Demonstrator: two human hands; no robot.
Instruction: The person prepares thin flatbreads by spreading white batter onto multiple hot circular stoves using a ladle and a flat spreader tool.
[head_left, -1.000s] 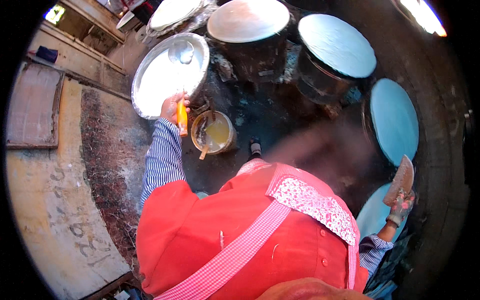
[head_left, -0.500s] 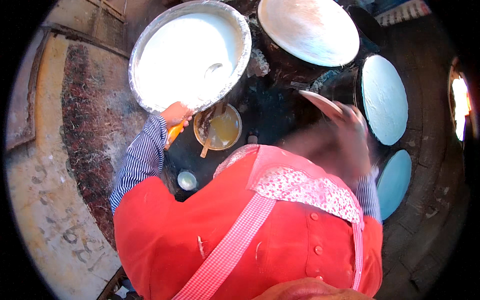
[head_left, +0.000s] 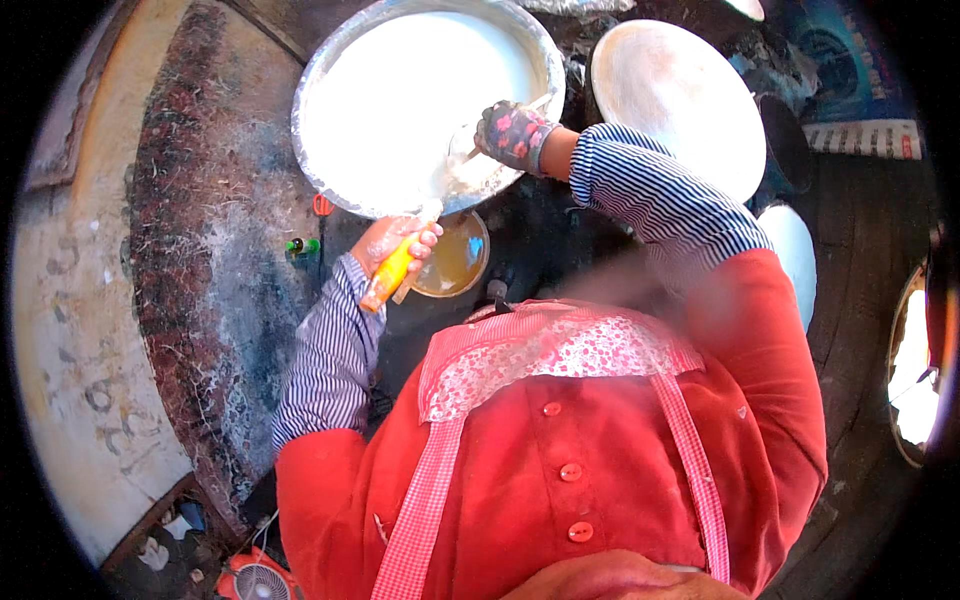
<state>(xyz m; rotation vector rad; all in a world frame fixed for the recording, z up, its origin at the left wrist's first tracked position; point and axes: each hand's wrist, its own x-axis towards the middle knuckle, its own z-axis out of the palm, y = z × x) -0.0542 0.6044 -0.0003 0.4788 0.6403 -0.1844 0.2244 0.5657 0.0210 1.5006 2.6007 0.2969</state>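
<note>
Your bare left hand [head_left: 400, 245] is wrapped round the yellow-handled ladle [head_left: 390, 275] at the near rim of the wide basin [head_left: 307, 125] of white liquid [head_left: 420, 80], and your gloved right hand [head_left: 515, 135], above the basin's right side, is closed on a narrow pale tool [head_left: 543, 101], its kind unclear. Dark marks [head_left: 112, 435] like handwriting run along the pale panel [head_left: 60, 330] at your left, not clearly legible.

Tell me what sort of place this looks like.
Probably a food workshop: a wide basin of white batter-like liquid, a round griddle-like plate beside it, and a pink apron suggest that.
</note>
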